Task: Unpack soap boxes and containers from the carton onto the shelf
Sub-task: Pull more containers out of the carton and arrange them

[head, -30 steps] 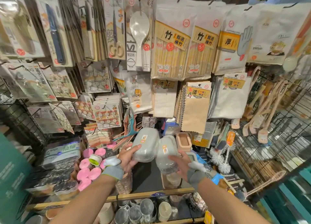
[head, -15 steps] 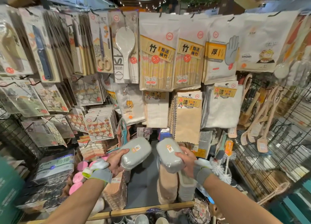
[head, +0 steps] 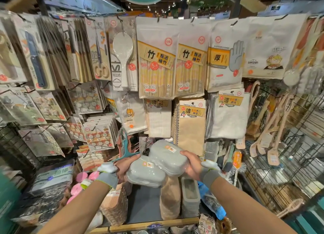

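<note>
Grey plastic, the lower soap box (head: 145, 173) sits low in the centre of the frame, gripped at its left end by the left hand (head: 125, 167), fingers mostly hidden behind it; the upper soap box (head: 168, 157) overlaps its top right corner, held by the right hand (head: 192, 165), thumb on the lid, fingers hidden beneath, both above the shelf (head: 140, 226)

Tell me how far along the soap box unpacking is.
Done: a beige stack and a grey stack stand on the shelf. In hand: the left hand grips the lower soap box, the right hand the upper soap box, both above the shelf. Left: setting both down; the carton is out of view, so the remainder is unknown.
</note>
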Demonstrator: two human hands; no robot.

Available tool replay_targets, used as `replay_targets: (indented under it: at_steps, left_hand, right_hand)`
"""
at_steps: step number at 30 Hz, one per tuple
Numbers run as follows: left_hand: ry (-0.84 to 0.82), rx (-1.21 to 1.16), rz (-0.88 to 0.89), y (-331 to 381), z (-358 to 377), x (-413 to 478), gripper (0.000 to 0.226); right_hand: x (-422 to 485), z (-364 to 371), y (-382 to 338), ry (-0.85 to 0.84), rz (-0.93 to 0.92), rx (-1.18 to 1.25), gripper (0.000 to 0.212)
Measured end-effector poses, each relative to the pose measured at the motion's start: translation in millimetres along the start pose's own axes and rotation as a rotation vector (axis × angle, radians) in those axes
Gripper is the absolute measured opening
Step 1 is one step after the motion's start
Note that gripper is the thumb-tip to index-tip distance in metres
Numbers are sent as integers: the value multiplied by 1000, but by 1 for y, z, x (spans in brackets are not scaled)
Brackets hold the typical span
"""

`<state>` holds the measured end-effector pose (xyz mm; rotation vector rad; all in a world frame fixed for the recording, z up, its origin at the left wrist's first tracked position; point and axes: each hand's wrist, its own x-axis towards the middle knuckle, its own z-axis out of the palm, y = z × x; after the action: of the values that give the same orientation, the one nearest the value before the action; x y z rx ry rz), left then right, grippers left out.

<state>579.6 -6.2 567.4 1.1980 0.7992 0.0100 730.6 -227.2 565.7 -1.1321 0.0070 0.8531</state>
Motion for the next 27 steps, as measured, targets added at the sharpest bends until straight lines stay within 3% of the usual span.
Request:
replay_targets:
  at_steps: [5,8,14,18,21,25,27]
  left_hand:
    - [-30,44,-55,7,6,-7,69]
    - [-61,59,-97,8,10,-8,59]
    - [-139,-20,-165,9,19,-4,65]
    - [-191,-65,-183,10,24,2,76]
    - [-192,-103,-172,13,30,-1,58]
    - [-106,-134,-141,15,28,1,58]
    - [-112,-198,-68,14,27,2,46]
  right_hand:
    - [3,-3,-2,-54,16,-7,54]
    - [5,-5,-1,-77,28,-23,47]
    - [-4,4,0,-77,99,-105,41]
    - [-5,4,4,-77,166,-169,54]
    - [-4,0,9,-108,253,-140,50]
    - [-11,-2,9,-127,260,-84,44]
    - [-9,-2,11,-89,261,-67,44]
